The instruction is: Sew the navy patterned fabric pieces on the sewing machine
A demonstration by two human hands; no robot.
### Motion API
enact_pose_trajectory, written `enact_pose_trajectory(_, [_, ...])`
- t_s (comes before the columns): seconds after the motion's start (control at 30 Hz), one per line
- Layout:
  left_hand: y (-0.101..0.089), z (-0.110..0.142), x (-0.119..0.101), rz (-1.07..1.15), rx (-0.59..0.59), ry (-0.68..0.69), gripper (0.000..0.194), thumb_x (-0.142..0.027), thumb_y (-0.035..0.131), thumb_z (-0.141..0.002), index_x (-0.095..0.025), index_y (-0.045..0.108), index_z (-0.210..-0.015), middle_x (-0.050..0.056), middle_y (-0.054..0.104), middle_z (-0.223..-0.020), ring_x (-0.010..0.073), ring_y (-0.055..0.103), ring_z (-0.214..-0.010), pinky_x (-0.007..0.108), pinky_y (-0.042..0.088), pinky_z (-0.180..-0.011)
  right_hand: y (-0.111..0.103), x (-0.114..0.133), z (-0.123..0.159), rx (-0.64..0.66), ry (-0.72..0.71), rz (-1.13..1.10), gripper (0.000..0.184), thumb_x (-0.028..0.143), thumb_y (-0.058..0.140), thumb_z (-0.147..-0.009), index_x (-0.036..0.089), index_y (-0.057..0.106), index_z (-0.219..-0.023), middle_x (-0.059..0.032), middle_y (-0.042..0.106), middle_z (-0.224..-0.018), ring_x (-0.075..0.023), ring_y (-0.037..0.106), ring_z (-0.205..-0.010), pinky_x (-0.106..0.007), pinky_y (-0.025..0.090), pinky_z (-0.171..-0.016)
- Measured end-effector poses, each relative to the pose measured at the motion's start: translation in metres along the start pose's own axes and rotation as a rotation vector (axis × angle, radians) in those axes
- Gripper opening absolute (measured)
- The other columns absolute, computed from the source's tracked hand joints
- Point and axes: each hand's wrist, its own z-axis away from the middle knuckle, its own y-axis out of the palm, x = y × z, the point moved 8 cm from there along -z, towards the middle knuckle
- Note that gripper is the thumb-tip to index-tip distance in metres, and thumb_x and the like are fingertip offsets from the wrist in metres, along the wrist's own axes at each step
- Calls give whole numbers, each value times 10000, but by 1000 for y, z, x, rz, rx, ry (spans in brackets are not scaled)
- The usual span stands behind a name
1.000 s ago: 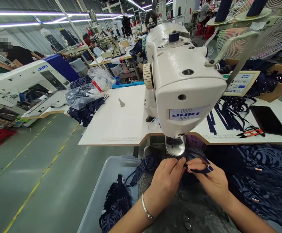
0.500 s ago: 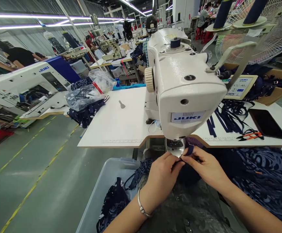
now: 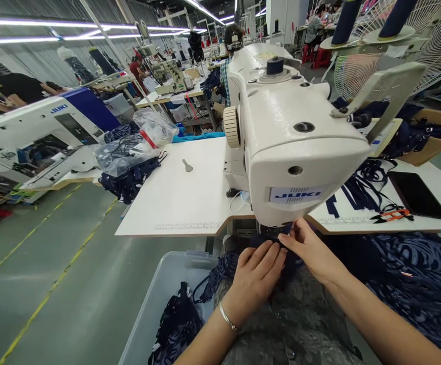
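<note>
At the sewing machine head point(image 3: 296, 152), my left hand point(image 3: 260, 271) bends its fingers down over a navy garment point(image 3: 291, 261) just in front of the needle area, its thumb hidden beneath. My right hand point(image 3: 314, 253) is to the right, thumb and forefinger closed on a navy piece of the cloth close under the head. The fingertips of both hands are near each other. The cloth reaches in under the machine, where the head hides the needle and foot. Dark patterned fabric lies over my lap.
A clear plastic bin point(image 3: 148, 309) with navy garments stands lower left. On the white table point(image 3: 190, 197) lie a small metal piece point(image 3: 187, 166), orange snips point(image 3: 393, 215), a black phone point(image 3: 418, 195) and navy straps point(image 3: 361, 192). More patterned navy fabric point(image 3: 414, 279) hangs at right.
Both hands have moved the cloth in under the machine head, covering the metal plate seen before. The left fingers have flattened out from a pinch. The view has shifted slightly.
</note>
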Motion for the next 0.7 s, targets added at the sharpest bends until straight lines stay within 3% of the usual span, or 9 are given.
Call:
enact_pose_trajectory(0.2, [5,-2,5,4,74,-51,337,-168,549,-949,-217,573,-1282,26,642,-1270,175,532,-1222,332,366,-863,-1,9,-1,28,-40,-20,301,480,637,-868,239,522,-1006,22,454,-830,-169,447,-785,-290,418,-748])
enact_pose_trajectory(0.47, [3,-5,5,3,122,-63,332,-160,501,-977,-221,556,-1300,9,622,-1301,173,507,-1229,350,343,-860,-11,31,-1,75,-197,271,237,426,476,-969,217,488,-858,27,432,-752,-159,438,-717,-284,399,-691])
enact_pose_trajectory(0.7, [5,-4,5,17,130,-59,366,-109,445,-987,-217,532,-1326,19,607,-1326,170,487,-1249,353,319,-875,-8,23,-2,76,-196,311,231,400,507,-956,224,434,-825,32,423,-763,-150,436,-705,-279,400,-657])
